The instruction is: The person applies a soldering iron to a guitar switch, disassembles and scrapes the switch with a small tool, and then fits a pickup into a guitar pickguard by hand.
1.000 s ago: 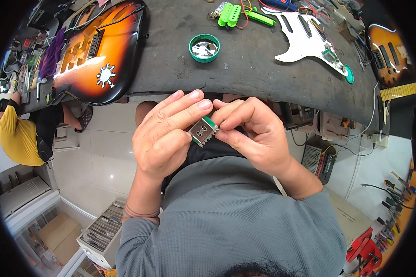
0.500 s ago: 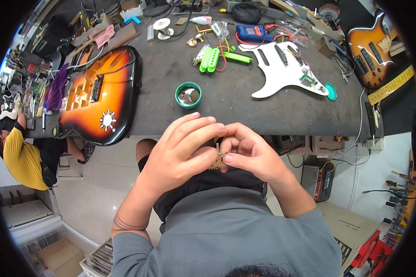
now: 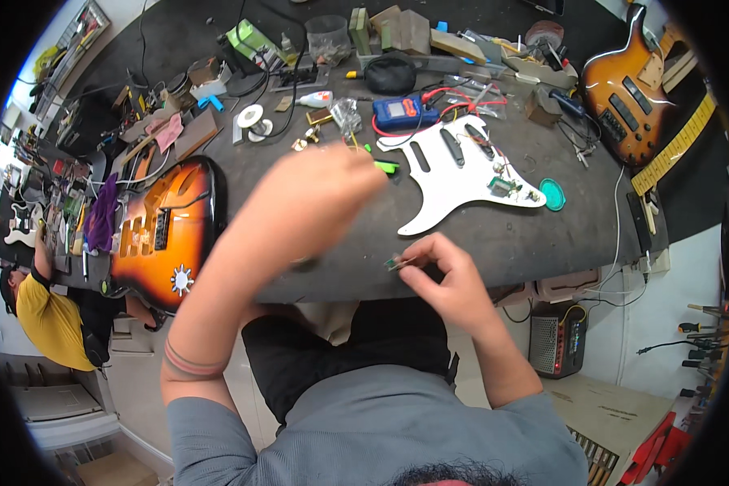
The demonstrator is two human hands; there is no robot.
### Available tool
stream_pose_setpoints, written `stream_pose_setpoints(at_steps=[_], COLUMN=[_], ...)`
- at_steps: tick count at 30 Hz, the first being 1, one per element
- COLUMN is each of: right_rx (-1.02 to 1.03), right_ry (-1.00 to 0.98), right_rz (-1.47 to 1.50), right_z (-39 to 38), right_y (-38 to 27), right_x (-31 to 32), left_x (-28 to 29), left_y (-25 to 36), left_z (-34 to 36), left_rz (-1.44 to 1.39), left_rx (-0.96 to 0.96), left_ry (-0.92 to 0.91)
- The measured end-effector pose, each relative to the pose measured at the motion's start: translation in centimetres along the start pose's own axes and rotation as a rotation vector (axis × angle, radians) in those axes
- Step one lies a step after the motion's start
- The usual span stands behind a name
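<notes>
a: grip on the right?
b: right hand point(image 3: 452, 279) pinching a small green and metal part point(image 3: 394, 263) between thumb and fingers. fingertips hide some of it.
a: where's the part exactly?
b: over the front strip of the bench point(image 3: 535, 253), in view just below the near horn of the white pickguard point(image 3: 441, 190). height above the top unclear.
a: left hand?
b: left hand point(image 3: 328, 190) is out over the bench, well apart from the right, fingers curled. motion blur. can't tell if it's holding anything.
a: what's it near?
b: bright green piece point(image 3: 386, 167), just right of its fingers. can't tell if they touch.
a: around that?
b: blue meter point(image 3: 403, 112) behind the pickguard, red leads by it. round green lid point(image 3: 552, 194) at the pickguard's right tip. sunburst body point(image 3: 198, 190) on the left, white spool point(image 3: 255, 121) further back.
a: anyone else?
b: person in yellow point(image 3: 49, 316), far left, at the bench.
</notes>
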State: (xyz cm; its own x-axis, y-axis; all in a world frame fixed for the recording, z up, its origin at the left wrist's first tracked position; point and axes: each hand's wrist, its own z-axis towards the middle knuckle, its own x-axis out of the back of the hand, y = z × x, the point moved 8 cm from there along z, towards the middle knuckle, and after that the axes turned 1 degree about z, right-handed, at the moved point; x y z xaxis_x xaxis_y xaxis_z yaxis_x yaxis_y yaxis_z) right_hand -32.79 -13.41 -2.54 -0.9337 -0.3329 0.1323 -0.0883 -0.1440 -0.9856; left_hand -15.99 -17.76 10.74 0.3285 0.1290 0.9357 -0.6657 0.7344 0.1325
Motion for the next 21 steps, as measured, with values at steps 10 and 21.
stream_pose_setpoints(at_steps=[10,21], right_rx=[0.219,0.289], right_ry=[0.044,0.048], right_rz=[-0.305,-0.512], right_z=[0.3,1.5], right_y=[-1.9,-3.3], right_x=[-0.9,-1.5], left_x=[2.0,6.3], left_y=[-8.3,-3.3], left_z=[8.2,6.2], left_rz=[0.086,-0.015], left_rx=[0.211,0.149], left_ry=[0.066,0.328])
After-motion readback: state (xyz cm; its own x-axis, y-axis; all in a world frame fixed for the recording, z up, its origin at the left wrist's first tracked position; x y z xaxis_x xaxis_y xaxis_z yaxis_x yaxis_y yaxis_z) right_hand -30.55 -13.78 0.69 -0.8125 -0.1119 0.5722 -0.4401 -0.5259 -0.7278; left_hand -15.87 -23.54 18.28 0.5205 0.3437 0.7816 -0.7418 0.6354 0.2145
